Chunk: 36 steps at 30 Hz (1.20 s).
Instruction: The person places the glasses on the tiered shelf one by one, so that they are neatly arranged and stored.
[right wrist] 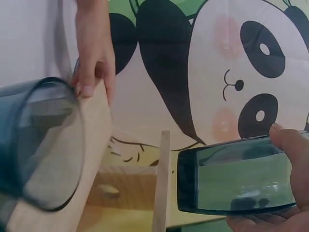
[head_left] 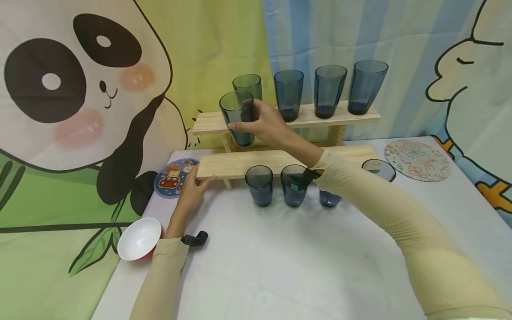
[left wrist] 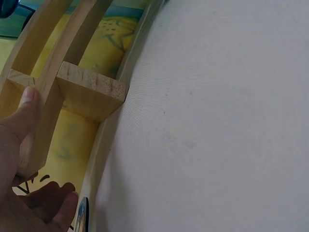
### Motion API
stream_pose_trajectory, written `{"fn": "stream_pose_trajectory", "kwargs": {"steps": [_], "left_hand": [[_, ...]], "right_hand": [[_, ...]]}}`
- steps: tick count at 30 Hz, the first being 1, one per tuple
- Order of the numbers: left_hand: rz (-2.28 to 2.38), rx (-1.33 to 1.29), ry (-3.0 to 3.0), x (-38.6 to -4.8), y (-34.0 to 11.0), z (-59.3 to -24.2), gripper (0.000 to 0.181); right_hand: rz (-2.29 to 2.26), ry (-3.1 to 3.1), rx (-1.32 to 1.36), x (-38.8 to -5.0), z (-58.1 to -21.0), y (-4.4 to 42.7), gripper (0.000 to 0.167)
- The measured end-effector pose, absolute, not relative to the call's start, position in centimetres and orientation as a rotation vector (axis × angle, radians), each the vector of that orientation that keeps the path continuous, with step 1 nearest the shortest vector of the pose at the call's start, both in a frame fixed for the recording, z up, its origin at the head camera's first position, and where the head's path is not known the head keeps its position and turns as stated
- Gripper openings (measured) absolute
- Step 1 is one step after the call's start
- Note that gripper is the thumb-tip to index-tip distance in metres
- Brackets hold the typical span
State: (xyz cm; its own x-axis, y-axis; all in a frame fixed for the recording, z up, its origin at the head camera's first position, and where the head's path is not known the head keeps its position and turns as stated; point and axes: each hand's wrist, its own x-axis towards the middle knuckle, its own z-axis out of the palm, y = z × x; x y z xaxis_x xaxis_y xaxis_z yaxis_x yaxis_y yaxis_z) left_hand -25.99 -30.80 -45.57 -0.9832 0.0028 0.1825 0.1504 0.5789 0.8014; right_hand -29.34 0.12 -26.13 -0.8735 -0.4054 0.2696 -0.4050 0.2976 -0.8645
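Evidently, the work stands partway; we take clock positions from the middle of the head view. Nearest, at 8 o'clock, we note a white-lined bowl [head_left: 139, 238] on the table [head_left: 280, 266]. Beyond it, also at 8 o'clock, the left hand [head_left: 191, 191] grips the end of the lower plank [head_left: 236, 163], near a blue coaster [head_left: 168, 178] at 9. Four table glasses [head_left: 259, 189] stand before that plank, from 6 round to 3 o'clock. At 11 o'clock the right hand [head_left: 269, 126] grips the held glass [head_left: 232, 111], raised in front of the upper plank [head_left: 206, 123]. Farthest, from 12 to 2 o'clock, we count four upper glasses [head_left: 289, 95].

We judge four glasses placed high, one in transit and four low; which way the handling runs, we cannot establish.

As to limits of inspection: the right sleeve [head_left: 372, 204] covers much of the two rightmost table glasses, one showing little beyond its rim. The base of the upper glass at 12 is hidden behind the held one. In the right wrist view, a cut-off glass at 9 o'clock is blurred; we cannot match it to any counted.
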Motion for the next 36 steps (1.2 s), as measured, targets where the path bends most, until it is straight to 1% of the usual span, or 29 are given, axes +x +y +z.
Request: {"fn": "stream_pose_trajectory", "kwargs": {"steps": [4,8,11,18,22,29,36], "left_hand": [[-1.372,-0.134,-2.641,-26.2,-30.5,-45.6,0.083],[-1.366,-0.139,-2.652,-26.3,-30.3,-45.5,0.085],[-1.333,-0.107,-2.68,-26.2,-30.3,-45.4,0.088],[-1.312,-0.05,-2.715,-26.0,-30.0,-45.3,0.09],[-1.293,-0.02,-2.725,-25.9,-30.1,-45.4,0.09],[-1.29,-0.031,-2.709,-25.8,-30.4,-45.4,0.087],[-1.303,-0.055,-2.692,-25.7,-30.7,-45.3,0.087]], "right_hand": [[-1.632,2.598,-0.753,-30.8,-25.3,-2.4,0.059],[-1.542,2.674,-0.646,-32.6,-24.5,-4.5,0.088],[-1.517,2.69,-0.554,-33.9,-24.4,-6.1,0.103],[-1.621,2.705,-0.426,-35.7,-25.1,-8.8,0.101],[-1.621,2.707,-0.414,-36.2,-25.4,-9.8,0.1],[-1.648,2.678,-0.397,-36.6,-25.5,-10.9,0.096],[-1.612,2.69,-0.348,-37.0,-25.7,-11.6,0.096]]}}
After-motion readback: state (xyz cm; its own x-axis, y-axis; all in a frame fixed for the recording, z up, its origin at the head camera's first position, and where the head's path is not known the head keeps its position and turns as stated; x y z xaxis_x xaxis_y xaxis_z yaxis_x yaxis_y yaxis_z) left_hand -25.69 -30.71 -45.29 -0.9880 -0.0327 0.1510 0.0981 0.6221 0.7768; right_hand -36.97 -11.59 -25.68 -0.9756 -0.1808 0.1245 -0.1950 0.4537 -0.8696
